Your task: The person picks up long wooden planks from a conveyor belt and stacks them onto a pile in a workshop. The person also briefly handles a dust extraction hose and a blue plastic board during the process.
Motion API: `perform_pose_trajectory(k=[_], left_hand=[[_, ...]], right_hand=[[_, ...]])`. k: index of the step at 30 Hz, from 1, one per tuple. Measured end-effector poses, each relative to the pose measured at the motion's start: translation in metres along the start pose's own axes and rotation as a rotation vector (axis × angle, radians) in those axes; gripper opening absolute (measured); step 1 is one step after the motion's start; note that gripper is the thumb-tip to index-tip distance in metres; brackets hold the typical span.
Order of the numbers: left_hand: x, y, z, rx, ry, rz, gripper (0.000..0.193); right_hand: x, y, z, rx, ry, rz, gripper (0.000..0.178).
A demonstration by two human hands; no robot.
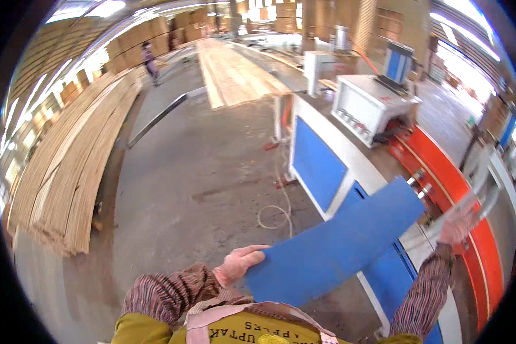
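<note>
A long flat blue panel (332,246) slants up and to the right in front of my body. My left hand (239,265), in a pink glove, is closed at the panel's left end, with part of its fingers hidden by the edge. Out to the right, my gloved right hand (458,225) is smeared by motion; its fingers cannot be made out. It is beside pale curved bars (487,198) and over the red beam (456,198) of a machine. Two metal cylinders (419,184) stick out by the panel's far end.
A white and blue machine (321,160) runs along the right, topped by a white box-shaped unit (372,106). Stacked long boards (80,166) lie at left, more wooden strips (235,74) ahead. A thin hose (275,209) curls on the floor. Another person (149,63) is far left.
</note>
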State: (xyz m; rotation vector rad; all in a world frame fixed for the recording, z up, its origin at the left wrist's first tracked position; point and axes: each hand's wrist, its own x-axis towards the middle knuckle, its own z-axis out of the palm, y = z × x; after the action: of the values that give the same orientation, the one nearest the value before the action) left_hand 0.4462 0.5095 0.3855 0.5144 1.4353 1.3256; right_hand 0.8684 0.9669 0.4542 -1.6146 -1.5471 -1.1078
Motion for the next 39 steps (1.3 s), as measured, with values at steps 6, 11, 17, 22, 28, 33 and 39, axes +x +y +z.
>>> perform_pose_trajectory(k=[6,11,17,22,28,33,39], left_hand=[[0.006,-0.018,-0.012,-0.122,-0.096,-0.004,0.048],[0.002,0.009,-0.015,-0.215,-0.251,-0.106,0.057],[0.043,-0.007,-0.074,0.238,-0.698,0.108,0.071],[0.097,-0.019,-0.223,1.01,-0.722,0.806,0.054],[0.078,0.062,-0.401,0.56,-0.012,-0.055,0.052],[0.088,0.064,-0.472,0.065,0.264,-0.141,0.055],[0.136,0.067,-0.506,-0.359,0.435,-0.246,0.055]], right_hand=[[-0.008,-0.035,-0.026,0.189,-0.311,0.054,0.064],[-0.039,-0.092,-0.05,0.463,-0.218,-0.106,0.055],[-0.041,-0.247,-0.168,0.837,-0.478,-0.363,0.044],[-0.042,-0.392,-0.26,0.905,-0.803,-0.453,0.032],[-0.117,-0.55,-0.306,1.316,-1.03,-0.485,0.035],[-0.139,-0.646,-0.303,1.121,-1.14,-0.764,0.046],[-0.11,-0.791,-0.252,0.865,-0.989,-0.86,0.071]])
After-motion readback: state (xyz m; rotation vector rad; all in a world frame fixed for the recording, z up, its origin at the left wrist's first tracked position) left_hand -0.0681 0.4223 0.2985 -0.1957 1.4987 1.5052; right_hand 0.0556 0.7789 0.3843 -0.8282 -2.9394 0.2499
